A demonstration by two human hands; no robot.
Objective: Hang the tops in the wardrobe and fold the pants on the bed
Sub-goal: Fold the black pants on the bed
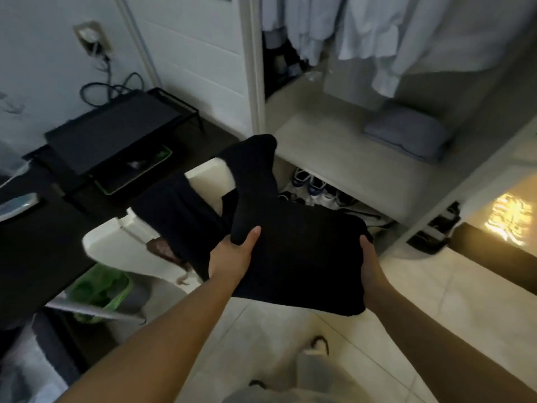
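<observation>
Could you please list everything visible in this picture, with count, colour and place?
black folded garment: one, black, held over the floor, a loose part flopping up
white laundry basket: one, white, left of the garment, dark clothes draped in it
pale hanging shirts: several, white, open wardrobe
grey folded cloth: one, grey, wardrobe shelf
sneakers: several, white-blue, under the shelf
black wire rack: one, dark desk at left
green bin: one, floor
hands: left hand and right hand, gripping the garment's sides

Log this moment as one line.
left hand: grips black garment | right hand: grips same | garment: held before open wardrobe
</observation>
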